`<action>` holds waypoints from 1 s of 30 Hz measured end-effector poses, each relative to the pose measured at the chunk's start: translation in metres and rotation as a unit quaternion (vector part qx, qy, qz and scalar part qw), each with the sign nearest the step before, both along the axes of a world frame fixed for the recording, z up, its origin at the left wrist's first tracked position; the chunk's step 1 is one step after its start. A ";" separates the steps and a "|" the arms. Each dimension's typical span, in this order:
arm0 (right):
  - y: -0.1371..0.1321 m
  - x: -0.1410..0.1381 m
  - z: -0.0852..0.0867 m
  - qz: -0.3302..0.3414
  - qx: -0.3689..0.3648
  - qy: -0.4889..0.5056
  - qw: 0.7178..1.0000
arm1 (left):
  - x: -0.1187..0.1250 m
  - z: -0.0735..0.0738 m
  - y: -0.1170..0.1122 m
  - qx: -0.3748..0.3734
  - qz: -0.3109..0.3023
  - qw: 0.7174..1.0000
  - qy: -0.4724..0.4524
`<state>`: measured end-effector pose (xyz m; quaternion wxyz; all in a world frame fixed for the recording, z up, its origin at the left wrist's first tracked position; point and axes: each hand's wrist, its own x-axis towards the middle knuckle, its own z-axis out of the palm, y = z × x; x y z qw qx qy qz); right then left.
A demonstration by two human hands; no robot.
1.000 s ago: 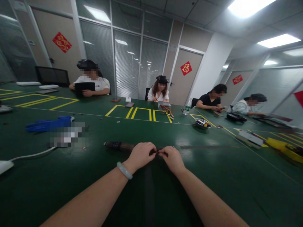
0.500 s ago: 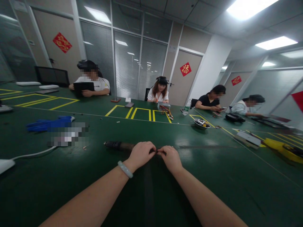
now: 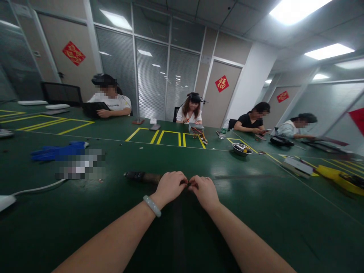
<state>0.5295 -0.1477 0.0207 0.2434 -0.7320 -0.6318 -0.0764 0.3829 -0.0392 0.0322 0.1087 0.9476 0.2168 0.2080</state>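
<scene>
Head view. A dark tool (image 3: 146,177), roughly cylindrical, lies on its side on a green table (image 3: 184,159); its near-right part is hidden by the left hand (image 3: 170,186). The left hand, with a pale bracelet (image 3: 152,206) at its wrist, is just right of the tool's visible part, fingers bent and tips pinched on a small dark piece (image 3: 189,184). The right hand (image 3: 205,192), farther right of the tool, pinches the same piece from the opposite side, its thumb and fingers drawn together. The piece is too small to identify, and whether it joins the tool cannot be told.

Left of the tool and beyond it lies a blue bundle (image 3: 58,151); nearer the tool on that side is a blurred pale object (image 3: 82,165) with a white cord (image 3: 42,188). Beyond the tool and to its right stand a metal bowl (image 3: 239,152), a clear bottle (image 3: 224,129) and a grey box (image 3: 195,128) with coloured wires (image 3: 200,132), the box before a seated person (image 3: 189,114).
</scene>
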 end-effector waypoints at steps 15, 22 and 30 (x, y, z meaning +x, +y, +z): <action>-0.003 0.008 0.000 0.003 -0.005 0.002 1.000 | -0.001 -0.004 -0.001 -0.001 0.008 1.000 -0.023; 0.005 0.012 -0.007 0.033 0.029 -0.008 0.999 | -0.002 -0.007 -0.001 0.001 -0.005 0.999 -0.040; 0.011 0.014 -0.014 0.070 0.017 0.026 0.997 | -0.005 -0.008 -0.003 0.014 -0.009 0.999 -0.043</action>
